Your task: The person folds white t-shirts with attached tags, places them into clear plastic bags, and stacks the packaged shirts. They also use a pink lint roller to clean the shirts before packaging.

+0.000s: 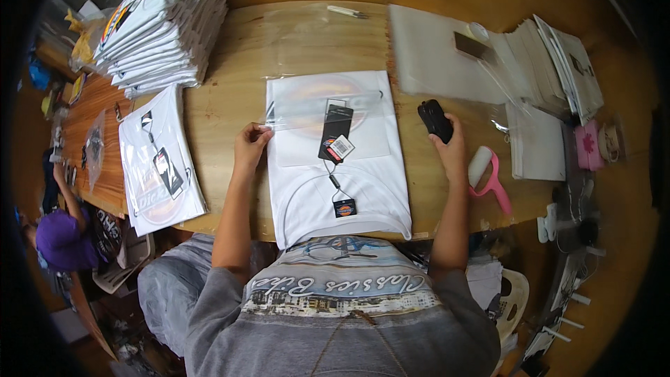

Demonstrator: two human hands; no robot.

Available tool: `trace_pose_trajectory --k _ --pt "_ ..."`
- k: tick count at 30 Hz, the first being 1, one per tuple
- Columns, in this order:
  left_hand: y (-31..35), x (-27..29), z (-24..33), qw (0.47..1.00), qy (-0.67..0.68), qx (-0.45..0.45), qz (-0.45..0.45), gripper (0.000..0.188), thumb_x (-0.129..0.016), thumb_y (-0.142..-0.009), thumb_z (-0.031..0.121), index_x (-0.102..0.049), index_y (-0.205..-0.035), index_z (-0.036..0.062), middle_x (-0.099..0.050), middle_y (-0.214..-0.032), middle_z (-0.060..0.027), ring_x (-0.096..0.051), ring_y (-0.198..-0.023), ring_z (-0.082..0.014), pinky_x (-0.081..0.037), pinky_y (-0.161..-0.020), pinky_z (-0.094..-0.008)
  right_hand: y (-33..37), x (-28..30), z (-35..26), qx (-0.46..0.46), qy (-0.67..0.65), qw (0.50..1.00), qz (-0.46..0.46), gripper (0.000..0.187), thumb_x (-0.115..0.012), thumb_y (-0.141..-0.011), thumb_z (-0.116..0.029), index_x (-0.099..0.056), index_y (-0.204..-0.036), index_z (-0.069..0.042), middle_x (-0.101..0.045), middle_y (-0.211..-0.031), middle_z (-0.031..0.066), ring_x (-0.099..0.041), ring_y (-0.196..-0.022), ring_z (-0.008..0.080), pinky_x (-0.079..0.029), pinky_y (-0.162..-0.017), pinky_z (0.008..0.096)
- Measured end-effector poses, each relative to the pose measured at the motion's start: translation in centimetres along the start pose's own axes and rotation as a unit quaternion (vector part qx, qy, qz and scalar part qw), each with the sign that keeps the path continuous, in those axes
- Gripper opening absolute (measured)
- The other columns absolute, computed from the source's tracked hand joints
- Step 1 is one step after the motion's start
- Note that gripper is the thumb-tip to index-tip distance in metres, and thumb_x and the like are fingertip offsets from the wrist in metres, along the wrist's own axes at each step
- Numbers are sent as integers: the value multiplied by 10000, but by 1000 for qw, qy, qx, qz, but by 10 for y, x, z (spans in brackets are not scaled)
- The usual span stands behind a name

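Note:
A folded white T-shirt (pixel 377 195) lies in front of me, its collar toward me. A black hang tag (pixel 336 126) with a white barcode sticker rests on it, tied by a cord to the neck label. A clear plastic bag (pixel 300 45) stretches from the table over the shirt's far part. At the shirt's left edge, my left hand (pixel 252 143) is closed, fingertips pinching the bag's edge. Right of the shirt, my right hand (pixel 450 143) grips a small black rounded device (pixel 435 121); its exact kind is unclear.
A tall stack of folded white shirts (pixel 167 35) stands far left, with bagged shirts (pixel 162 167) nearer. A pink lint roller (pixel 494 181) lies right. Plastic bags (pixel 440 49), a pale stack (pixel 537 143) and a white pen (pixel 347 12) lie beyond. Another person (pixel 70 237) sits left.

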State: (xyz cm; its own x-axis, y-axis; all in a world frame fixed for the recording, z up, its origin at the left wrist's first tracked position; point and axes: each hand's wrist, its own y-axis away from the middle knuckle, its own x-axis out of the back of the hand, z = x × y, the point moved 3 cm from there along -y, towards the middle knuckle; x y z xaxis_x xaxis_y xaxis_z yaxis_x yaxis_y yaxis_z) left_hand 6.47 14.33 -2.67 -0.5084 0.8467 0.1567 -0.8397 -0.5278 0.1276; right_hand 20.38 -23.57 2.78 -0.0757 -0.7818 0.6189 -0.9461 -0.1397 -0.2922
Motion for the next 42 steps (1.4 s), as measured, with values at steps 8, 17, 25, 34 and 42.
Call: trace_pose_trajectory --k 8,17,25,34,42 --pt "9 0 19 987 -140 -22 74 99 -601 -730 112 -593 -776 25 -568 -676 -18 -479 -586 -80 -382 -535 -206 -8 -70 0 57 -94 992 -57 271 -586 -658 -93 -585 -924 -41 -572 -868 122 -549 -838 276 -438 -725 337" --pt "-23 22 -24 999 20 -17 -23 85 -608 -736 24 -529 -761 42 -566 -742 -19 -509 -676 -82 -415 -652 -191 -25 -78 -7 -15 -53 998 4 149 -603 -679 -216 -623 -772 -100 -613 -709 60 -591 -651 218 -457 -571 300" --pt "14 17 -16 991 113 39 -64 82 -547 -808 117 -516 -879 91 -510 -832 36 -472 -761 -71 -384 -718 -207 -25 -80 10 91 -224 961 -133 111 -559 -697 -86 -546 -774 -8 -561 -707 71 -512 -666 125 -417 -609 260" --pt "122 11 -3 960 203 147 -122 93 -532 -811 99 -499 -890 64 -508 -836 28 -457 -780 -72 -380 -734 -215 60 -13 -6 39 -137 955 -259 70 -524 -701 -43 -471 -714 -1 -473 -652 127 -464 -554 213 -391 -542 290" --pt "218 27 -10 946 179 224 -152 180 -570 -788 116 -509 -939 40 -541 -769 21 -486 -712 -60 -396 -674 -203 141 36 -20 57 -64 934 -346 80 -530 -683 -1 -512 -760 15 -545 -776 152 -538 -675 312 -434 -602 331"
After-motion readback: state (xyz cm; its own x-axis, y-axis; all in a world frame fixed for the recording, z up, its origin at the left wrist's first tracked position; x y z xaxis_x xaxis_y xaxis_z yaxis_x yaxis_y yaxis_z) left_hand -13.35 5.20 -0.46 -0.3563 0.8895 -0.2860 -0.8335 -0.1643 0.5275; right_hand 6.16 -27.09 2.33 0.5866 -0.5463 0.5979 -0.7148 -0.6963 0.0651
